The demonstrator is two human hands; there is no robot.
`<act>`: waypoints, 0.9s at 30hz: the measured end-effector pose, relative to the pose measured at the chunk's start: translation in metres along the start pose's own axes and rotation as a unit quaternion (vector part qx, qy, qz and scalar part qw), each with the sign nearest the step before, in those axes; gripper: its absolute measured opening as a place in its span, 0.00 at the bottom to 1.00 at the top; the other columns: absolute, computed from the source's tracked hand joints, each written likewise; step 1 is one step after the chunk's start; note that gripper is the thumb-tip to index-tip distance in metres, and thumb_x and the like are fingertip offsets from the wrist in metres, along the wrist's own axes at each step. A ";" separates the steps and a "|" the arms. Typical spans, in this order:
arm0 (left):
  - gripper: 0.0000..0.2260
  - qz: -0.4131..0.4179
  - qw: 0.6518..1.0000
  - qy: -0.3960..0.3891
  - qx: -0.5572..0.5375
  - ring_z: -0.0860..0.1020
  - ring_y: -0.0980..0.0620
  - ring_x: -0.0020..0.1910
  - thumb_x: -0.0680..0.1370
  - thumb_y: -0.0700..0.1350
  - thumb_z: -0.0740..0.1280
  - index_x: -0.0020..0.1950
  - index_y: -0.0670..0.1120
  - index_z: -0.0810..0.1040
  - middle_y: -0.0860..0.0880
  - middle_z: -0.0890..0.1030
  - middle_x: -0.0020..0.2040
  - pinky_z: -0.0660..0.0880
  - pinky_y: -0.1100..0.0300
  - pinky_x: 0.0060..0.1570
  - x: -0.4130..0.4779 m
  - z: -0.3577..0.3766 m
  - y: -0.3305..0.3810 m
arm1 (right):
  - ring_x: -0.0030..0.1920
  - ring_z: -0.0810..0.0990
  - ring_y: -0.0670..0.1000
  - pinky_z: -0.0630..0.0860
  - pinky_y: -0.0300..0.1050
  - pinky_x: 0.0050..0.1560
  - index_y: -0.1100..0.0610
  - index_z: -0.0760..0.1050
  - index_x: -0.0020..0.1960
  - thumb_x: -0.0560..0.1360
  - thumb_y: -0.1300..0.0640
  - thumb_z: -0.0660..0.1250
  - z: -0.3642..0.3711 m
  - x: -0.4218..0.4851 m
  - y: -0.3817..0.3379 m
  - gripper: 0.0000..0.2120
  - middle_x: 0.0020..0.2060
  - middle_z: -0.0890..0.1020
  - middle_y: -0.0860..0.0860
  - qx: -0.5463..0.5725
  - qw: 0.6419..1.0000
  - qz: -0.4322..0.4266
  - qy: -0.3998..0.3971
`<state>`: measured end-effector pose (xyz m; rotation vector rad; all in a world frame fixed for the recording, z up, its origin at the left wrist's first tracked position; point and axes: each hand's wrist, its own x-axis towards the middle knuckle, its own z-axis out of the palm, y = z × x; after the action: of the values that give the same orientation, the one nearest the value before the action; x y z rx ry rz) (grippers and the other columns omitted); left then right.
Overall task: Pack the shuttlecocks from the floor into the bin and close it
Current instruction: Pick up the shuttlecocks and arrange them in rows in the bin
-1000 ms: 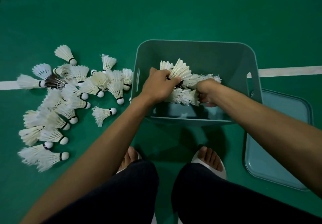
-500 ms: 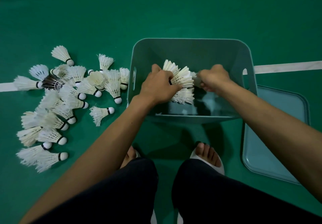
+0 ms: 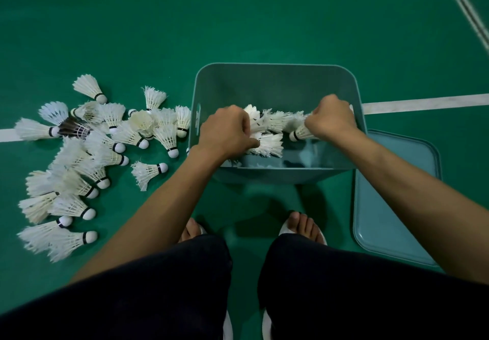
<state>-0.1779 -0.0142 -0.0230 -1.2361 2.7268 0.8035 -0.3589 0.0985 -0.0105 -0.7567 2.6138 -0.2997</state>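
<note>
both hands are inside the bin (image 3: 275, 85), each closed on a bunch of shuttlecocks; judged as mid-drop, spreading them across the bin so they lie flat and leave room. left hand (image 3: 227, 130) is fisted knuckles-up near the bin's left wall, gripping a cluster of shuttlecocks (image 3: 267, 144) whose feathers fan out to the right. right hand (image 3: 330, 120) is fisted near the right wall, gripping another shuttlecock bunch (image 3: 299, 134), one cork poking out toward the middle. a few more feathers (image 3: 275, 121) bridge the gap between the fists, can't tell which hand holds those. both forearms reach forward and down from the body, wrists roughly straight, person crouched with feet (image 3: 304, 224) just behind the bin. the bin floor looks mostly bare, so packing seems early. a big pile (image 3: 87, 154) is left on the floor to the left of the bin, nearest ones touching or just beside its left wall. lid (image 3: 397, 202) lies flat on the floor at the bin's right, partly under it or against it, likely parked there for closing later.
</note>
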 end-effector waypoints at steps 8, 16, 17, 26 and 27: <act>0.18 -0.032 0.999 -0.013 0.008 0.80 0.41 0.45 0.71 0.47 0.79 0.38 0.49 0.69 0.47 0.78 0.40 0.70 0.55 0.39 0.010 0.009 -0.007 | 0.39 0.84 0.61 0.85 0.55 0.38 0.66 0.74 0.52 0.80 0.66 0.63 0.045 0.025 0.000 0.03 0.43 0.78 0.61 0.170 0.957 0.173 -0.156; 0.22 -0.015 0.999 -0.029 0.010 0.77 0.42 0.44 0.70 0.45 0.79 0.56 0.46 0.70 0.46 0.79 0.47 0.70 0.52 0.39 0.016 0.018 -0.015 | 0.35 0.72 0.51 0.75 0.45 0.35 0.59 0.70 0.47 0.83 0.64 0.56 0.074 0.052 -0.004 0.08 0.36 0.71 0.53 0.257 0.901 0.241 -0.254; 0.21 -0.013 0.999 -0.037 0.015 0.77 0.42 0.45 0.69 0.45 0.78 0.55 0.47 0.71 0.46 0.80 0.47 0.69 0.53 0.39 0.017 0.018 -0.016 | 0.34 0.71 0.51 0.74 0.45 0.33 0.58 0.69 0.45 0.83 0.63 0.56 0.075 0.055 -0.004 0.09 0.35 0.70 0.52 0.261 0.899 0.245 -0.252; 0.16 -0.013 0.999 -0.045 0.003 0.80 0.42 0.53 0.69 0.47 0.76 0.55 0.51 0.79 0.48 0.83 0.54 0.78 0.51 0.49 0.022 0.020 -0.011 | 0.34 0.78 0.53 0.80 0.47 0.36 0.60 0.76 0.45 0.78 0.59 0.68 0.064 0.054 -0.001 0.05 0.36 0.78 0.54 0.283 0.916 0.203 -0.196; 0.16 -0.013 0.999 -0.045 0.002 0.80 0.42 0.54 0.70 0.48 0.76 0.56 0.51 0.79 0.48 0.83 0.54 0.78 0.52 0.49 0.021 0.019 -0.010 | 0.34 0.81 0.55 0.82 0.48 0.37 0.61 0.75 0.44 0.77 0.57 0.68 0.058 0.049 0.000 0.08 0.36 0.79 0.55 0.226 0.946 0.171 -0.156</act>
<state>-0.1883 -0.0249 -0.0490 -1.2012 2.6363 0.8304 -0.3716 0.0665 -0.0780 -0.1694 2.1996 -0.5923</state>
